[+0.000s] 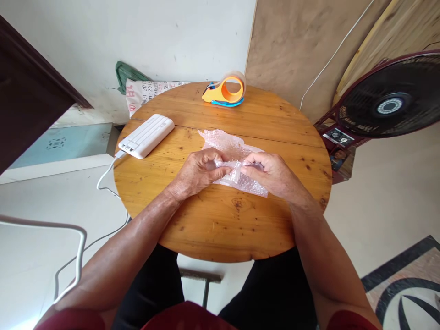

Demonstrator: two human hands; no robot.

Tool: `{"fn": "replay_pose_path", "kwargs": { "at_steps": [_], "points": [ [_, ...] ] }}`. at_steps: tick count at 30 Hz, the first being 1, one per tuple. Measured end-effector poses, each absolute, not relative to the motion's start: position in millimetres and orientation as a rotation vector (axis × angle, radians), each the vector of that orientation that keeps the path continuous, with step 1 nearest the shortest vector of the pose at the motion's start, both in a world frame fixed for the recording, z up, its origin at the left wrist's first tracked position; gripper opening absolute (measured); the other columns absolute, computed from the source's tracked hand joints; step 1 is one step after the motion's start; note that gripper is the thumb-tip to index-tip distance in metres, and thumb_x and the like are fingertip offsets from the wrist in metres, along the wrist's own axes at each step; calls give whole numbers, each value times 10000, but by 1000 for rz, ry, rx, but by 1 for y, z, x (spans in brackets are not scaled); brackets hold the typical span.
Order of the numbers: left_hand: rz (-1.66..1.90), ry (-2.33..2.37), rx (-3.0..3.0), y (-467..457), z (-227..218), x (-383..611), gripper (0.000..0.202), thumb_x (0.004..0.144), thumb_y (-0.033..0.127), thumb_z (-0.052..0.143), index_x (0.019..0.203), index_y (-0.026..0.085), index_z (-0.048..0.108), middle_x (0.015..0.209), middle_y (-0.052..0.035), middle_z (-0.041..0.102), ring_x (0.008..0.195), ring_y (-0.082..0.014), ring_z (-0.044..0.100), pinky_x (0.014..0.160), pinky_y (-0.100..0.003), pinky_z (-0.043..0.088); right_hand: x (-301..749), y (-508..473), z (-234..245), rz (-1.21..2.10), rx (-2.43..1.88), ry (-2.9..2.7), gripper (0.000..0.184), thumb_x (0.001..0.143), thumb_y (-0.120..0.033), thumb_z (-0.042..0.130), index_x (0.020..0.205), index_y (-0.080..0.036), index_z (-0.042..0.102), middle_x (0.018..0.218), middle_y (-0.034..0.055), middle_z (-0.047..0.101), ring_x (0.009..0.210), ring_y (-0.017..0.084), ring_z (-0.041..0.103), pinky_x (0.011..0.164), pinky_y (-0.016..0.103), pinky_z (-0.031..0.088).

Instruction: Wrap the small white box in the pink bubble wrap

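Note:
A crumpled pink sheet of bubble wrap (231,145) lies in the middle of a round wooden table (220,220). My left hand (198,172) is closed, its fingers pinching the wrap's left part. My right hand (271,173) is closed too, pinching the wrap from the right. Between the two sets of fingertips shows a small clear strip, perhaps tape (237,170), on the wrap. What the wrap encloses, if anything, is hidden.
A white power bank (147,135) with a white cable (106,176) lies at the table's left. An orange and blue tape dispenser (227,90) stands at the far edge. A dark electric fan (392,98) stands to the right. A printed sack (144,91) leans against the wall.

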State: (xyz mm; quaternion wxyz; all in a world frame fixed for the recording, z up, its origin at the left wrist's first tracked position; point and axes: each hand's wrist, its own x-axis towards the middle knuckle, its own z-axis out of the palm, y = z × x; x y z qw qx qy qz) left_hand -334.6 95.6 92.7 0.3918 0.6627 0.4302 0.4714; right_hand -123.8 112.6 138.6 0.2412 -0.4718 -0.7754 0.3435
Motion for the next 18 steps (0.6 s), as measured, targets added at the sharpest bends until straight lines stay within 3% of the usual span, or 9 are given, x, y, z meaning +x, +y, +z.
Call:
{"fn": "replay_pose_path", "kwargs": {
  "at_steps": [4, 7, 10, 12, 14, 18],
  "points": [
    [1197, 1080, 1667, 95, 94, -335, 278, 781, 343, 769, 707, 168, 565, 911, -30, 685, 798, -120, 602, 727, -248, 478, -121, 114, 137, 926, -1261, -2148, 136, 827, -301, 616, 771, -191, 673, 766, 7, 672, 702, 155, 584, 656, 288, 423],
    [1159, 1049, 1720, 93, 97, -338, 234, 789, 315, 757, 738, 171, 580, 937, -34, 683, 827, -124, 606, 768, -257, 479, -116, 116, 139, 973, -1119, -2196, 149, 825, -332, 649, 776, -194, 674, 1108, 67, 695, 1024, 236, 635, 786, 330, 476],
    [1128, 1049, 1761, 91, 101, -340, 203, 800, 307, 744, 766, 177, 592, 970, -42, 689, 876, -139, 617, 821, -276, 486, -112, 118, 140, 1013, -1018, -2225, 263, 870, -423, 622, 734, -206, 682, 1303, 66, 628, 1275, 287, 527, 947, 402, 464],
    [1113, 1043, 1761, 89, 104, -343, 196, 805, 305, 737, 770, 177, 592, 1006, -50, 690, 921, -152, 626, 872, -299, 493, -111, 119, 139, 1085, -1045, -2129, 400, 927, -500, 529, 699, -213, 689, 1260, 54, 658, 1261, 281, 543, 1022, 437, 431],
    [1059, 1008, 1768, 88, 106, -347, 184, 800, 301, 742, 782, 176, 607, 1099, -66, 678, 1009, -175, 628, 934, -332, 492, -110, 120, 136, 1222, -1095, -1958, 478, 950, -548, 462, 712, -210, 702, 1193, 60, 691, 1133, 258, 623, 994, 432, 464],
    [801, 841, 1851, 87, 113, -359, 136, 789, 307, 758, 834, 195, 697, 1394, -68, 558, 1229, -247, 570, 1020, -396, 478, -106, 121, 133, 1305, -1148, -1819, 286, 893, -473, 595, 921, -218, 722, 1176, 66, 697, 873, 196, 684, 779, 359, 547]
  ]
}}
